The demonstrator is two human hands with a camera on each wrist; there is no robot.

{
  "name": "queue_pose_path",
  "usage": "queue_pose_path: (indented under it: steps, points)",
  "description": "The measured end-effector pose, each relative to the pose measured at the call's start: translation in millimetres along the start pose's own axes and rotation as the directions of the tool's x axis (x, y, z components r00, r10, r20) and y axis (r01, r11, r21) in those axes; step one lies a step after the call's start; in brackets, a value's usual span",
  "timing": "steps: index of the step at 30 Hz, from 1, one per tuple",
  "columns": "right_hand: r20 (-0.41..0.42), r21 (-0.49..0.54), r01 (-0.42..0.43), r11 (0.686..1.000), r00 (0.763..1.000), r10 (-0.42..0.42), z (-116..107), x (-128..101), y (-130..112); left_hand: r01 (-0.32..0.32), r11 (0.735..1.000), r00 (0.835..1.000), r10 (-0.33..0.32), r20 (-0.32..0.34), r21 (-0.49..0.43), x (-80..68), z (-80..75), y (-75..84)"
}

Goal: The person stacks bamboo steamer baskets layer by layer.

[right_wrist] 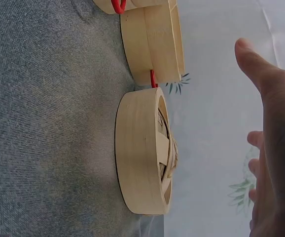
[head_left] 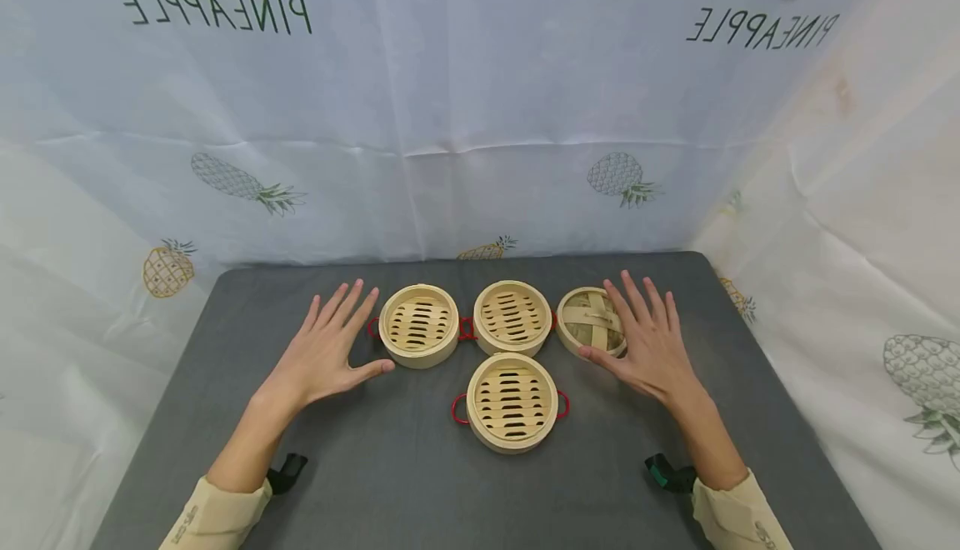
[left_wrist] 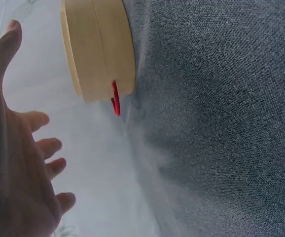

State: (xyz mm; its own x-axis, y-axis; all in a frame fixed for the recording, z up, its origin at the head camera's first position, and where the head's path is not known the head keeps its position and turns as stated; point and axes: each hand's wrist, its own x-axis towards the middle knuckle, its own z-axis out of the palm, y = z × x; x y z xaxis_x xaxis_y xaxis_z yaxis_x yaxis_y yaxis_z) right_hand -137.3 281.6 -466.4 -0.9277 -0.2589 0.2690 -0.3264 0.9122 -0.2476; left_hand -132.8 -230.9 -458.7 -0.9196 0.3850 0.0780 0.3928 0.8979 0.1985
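“On the far right of the bench (head_left: pixel 390 483), is that a woven bamboo steamer lid (head_left: pixel 592 317)?”

“It is, and the right hand (head_left: pixel 651 350) is nearest to it. The left hand (head_left: pixel 326 358) is just beside the left basket (head_left: pixel 418 325).”

“Holding anything?”

“Neither is. Both have their fingers spread, nothing in them.”

“What lies between?”

“Left to right along the far row: the left basket, then the middle basket (head_left: pixel 513 317), then the lid. The near basket (head_left: pixel 512 402) sits just on the near side of the middle one, further from either hand. They're all round, so no long axis decides anything.”

“By the head view, the right hand looks laid across the lid.”

“It overlaps there, but the right wrist view shows a gap between them, with the lid low on its rim.”

“And on the left?”

“Likewise: the left wrist view shows the left basket's smooth wall and a red handle (left_wrist: pixel 116 101), the hand apart from both. Whether the lid touches the middle basket's handle (right_wrist: pixel 153 78), I can't tell.”
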Motion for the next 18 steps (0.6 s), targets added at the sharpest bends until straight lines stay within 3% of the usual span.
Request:
queue_pose_path:
  steps: [9, 18]
  points:
    - [-0.002, 0.024, 0.018, 1.000, 1.000, -0.018, -1.4, -1.4, -0.5, -0.010, 0.997, 1.000, 0.011, 0.014, -0.080, 3.1, 5.7, -1.3]
    - [0.003, 0.113, 0.058, 0.992, 0.998, -0.059, -2.6, -6.9, -5.1, 0.080, 0.960, 0.994, -0.057, 0.090, -0.270, 7.2, 15.4, -0.1]
